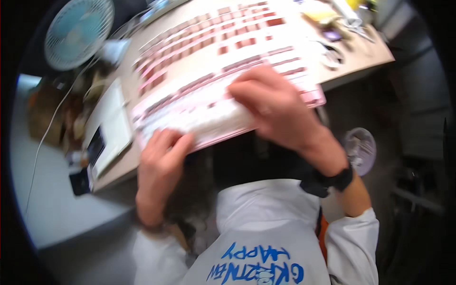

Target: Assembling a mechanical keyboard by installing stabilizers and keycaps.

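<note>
A pink and white keyboard (pixel 223 107) lies at a slant along the desk's near edge, part of its face showing dark pink bars or gaps. My left hand (pixel 164 149) is curled over its near left edge, fingers on top. Over the right half of the keyboard, my right hand (pixel 273 97) is closed with thumb and forefinger together; motion blur hides whatever may be in them. Beyond the keyboard, rows of loose reddish-pink keycaps (pixel 202 40) are laid out on the desk in keyboard order.
A blue and white fan (pixel 80 33) stands at the far left. A white flat panel (pixel 111 128) lies at the desk's left edge. Scissors (pixel 332 57) and other small items lie at the right. A pale bin (pixel 361 152) is on the floor at right.
</note>
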Motion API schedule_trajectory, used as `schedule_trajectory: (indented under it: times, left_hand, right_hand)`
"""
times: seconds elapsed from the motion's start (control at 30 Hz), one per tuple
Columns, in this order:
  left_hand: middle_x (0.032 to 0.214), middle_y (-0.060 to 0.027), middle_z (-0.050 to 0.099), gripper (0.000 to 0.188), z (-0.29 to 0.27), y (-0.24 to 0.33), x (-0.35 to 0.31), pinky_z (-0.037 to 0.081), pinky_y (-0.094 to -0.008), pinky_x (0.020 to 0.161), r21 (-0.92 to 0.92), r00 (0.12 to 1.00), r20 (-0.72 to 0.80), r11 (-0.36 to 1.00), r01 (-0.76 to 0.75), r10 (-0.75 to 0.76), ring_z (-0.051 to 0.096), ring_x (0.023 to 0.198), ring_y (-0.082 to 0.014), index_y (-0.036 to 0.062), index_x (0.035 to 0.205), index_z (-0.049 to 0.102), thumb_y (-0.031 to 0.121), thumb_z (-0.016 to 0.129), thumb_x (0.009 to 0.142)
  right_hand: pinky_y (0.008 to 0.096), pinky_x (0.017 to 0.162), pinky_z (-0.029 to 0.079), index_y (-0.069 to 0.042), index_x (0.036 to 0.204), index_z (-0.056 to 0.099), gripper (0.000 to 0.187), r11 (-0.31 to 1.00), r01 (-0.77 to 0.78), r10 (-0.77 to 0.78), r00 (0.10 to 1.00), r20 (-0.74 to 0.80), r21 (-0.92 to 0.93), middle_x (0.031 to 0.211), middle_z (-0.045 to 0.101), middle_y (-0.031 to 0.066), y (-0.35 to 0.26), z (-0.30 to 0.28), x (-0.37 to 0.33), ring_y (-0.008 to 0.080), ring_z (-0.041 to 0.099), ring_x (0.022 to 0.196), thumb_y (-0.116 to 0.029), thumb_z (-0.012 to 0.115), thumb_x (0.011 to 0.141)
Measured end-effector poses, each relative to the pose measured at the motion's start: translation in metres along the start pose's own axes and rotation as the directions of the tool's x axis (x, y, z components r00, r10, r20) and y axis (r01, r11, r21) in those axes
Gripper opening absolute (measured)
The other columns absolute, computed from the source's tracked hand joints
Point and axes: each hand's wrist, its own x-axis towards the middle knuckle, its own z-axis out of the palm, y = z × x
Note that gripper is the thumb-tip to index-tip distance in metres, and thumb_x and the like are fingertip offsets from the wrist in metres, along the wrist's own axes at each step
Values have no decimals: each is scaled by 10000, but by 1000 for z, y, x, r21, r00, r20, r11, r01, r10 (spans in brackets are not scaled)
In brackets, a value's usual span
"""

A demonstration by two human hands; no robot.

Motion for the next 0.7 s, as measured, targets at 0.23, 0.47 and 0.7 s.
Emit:
schedule_trajectory:
  times: [0.23, 0.47, 0.7]
  left_hand:
    - [947, -114, 670, 432, -22, -18, -6, 536, -381, 727, -193, 997, -3, 978, 80, -82, 666, 839, -278, 68, 1166, 720, -120, 724, 777]
    - [994, -106, 659, 519, -16, -35, -24, 556, -324, 725, -371, 989, -3, 918, 138, -150, 685, 848, -218, 62, 1280, 686, -169, 687, 815]
    - [1082, -109, 595, 578, 5, -41, -33, 508, -280, 704, -466, 954, -219, 881, 82, -205, 631, 825, -172, 27, 1257, 561, -99, 820, 756]
  right_hand:
    - [343, 740, 554, 11, 1004, 713, 178, 997, -36, 39, 998, 45, -69, 935, 694, 115, -12, 3, 14, 285, 690, 865, 63, 752, 839]
    - [310, 729, 559, 4, 1026, 743, 204, 993, -59, 72, 989, 130, -100, 956, 716, 108, -25, 17, 20, 255, 705, 855, 77, 759, 836]
    - [301, 719, 569, -1, 1057, 748, 221, 992, -42, 66, 974, 215, -115, 979, 728, 122, -33, 28, 21, 247, 716, 871, 68, 756, 848]
